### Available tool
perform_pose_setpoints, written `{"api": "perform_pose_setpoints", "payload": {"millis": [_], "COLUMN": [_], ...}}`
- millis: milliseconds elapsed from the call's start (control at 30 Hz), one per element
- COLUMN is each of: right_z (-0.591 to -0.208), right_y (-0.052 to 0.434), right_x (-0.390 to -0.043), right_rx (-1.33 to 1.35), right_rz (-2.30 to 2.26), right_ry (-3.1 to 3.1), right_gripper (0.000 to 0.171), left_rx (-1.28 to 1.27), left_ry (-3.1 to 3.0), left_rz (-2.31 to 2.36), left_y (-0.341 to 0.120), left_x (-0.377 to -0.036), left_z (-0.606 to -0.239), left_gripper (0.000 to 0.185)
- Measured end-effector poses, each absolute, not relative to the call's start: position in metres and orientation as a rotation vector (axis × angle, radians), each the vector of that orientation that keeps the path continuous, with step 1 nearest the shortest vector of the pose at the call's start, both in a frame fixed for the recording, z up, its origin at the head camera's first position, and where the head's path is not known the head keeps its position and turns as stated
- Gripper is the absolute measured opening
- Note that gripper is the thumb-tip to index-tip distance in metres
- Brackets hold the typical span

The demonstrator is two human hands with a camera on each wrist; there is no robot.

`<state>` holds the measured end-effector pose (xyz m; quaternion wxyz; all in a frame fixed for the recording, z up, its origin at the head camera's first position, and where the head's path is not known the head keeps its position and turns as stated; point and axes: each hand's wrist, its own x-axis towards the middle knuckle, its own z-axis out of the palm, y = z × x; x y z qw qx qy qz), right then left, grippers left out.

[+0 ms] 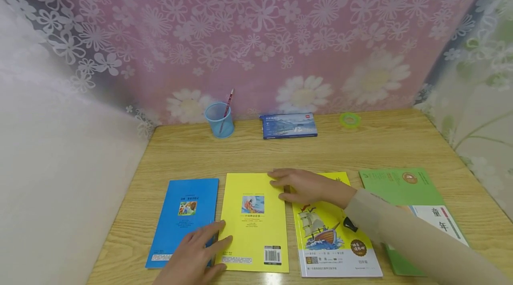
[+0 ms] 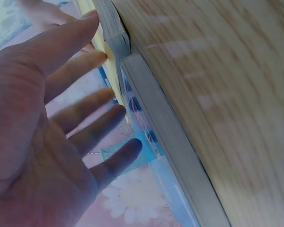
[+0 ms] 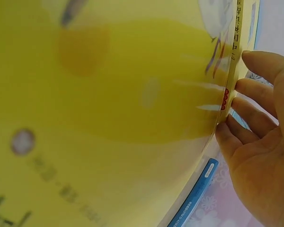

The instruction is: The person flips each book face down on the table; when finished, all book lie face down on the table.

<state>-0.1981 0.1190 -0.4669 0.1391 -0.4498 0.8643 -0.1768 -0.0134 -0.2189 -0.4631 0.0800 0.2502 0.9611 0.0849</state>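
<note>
Before me on the table lies a yellow book [image 1: 252, 222], a small picture and a barcode on its upward cover. My left hand [image 1: 196, 254] reaches across the lower corner of a blue book [image 1: 186, 218], its spread fingertips at the yellow book's lower left edge. My right hand [image 1: 300, 185] has its fingertips at that book's upper right edge, with the wrist over a yellow book with a sailing ship [image 1: 320, 231]. In the left wrist view, the left hand [image 2: 52, 123] shows extended fingers. The right hand's [image 3: 260, 123] fingers touch a yellow book's edge in the right wrist view.
At the far right lies a green book [image 1: 396, 191], partly under the right sleeve. Along the back stand a blue mesh pencil cup [image 1: 220, 124] holding a pencil, a blue box [image 1: 289, 125] and a green tape roll [image 1: 350, 120]. Flowered cloth [image 1: 256, 44] rises behind the table.
</note>
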Motion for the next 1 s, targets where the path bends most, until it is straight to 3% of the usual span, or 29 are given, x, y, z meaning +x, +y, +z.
{"api": "perform_pose_setpoints", "payload": {"millis": [500, 733, 1000], "right_z": [-0.469, -0.459, -0.452], "right_y": [0.119, 0.136, 0.173], "right_x": [-0.200, -0.200, -0.211], "right_rx": [-1.261, -1.190, -1.066], "right_rz": [-0.501, -0.538, -0.552], "right_ry": [2.462, 2.500, 2.567], "right_gripper": [0.060, 0.050, 0.041], "left_rx": [0.710, 0.721, 0.939], "left_ry": [2.736, 2.749, 2.911], "left_rz": [0.331, 0.321, 0.237], "left_y": [-0.217, -0.212, -0.207], "left_x": [-0.016, -0.019, -0.026], "left_z": [-0.461, -0.458, -0.455], "left_gripper": [0.059, 0.063, 0.033]}}
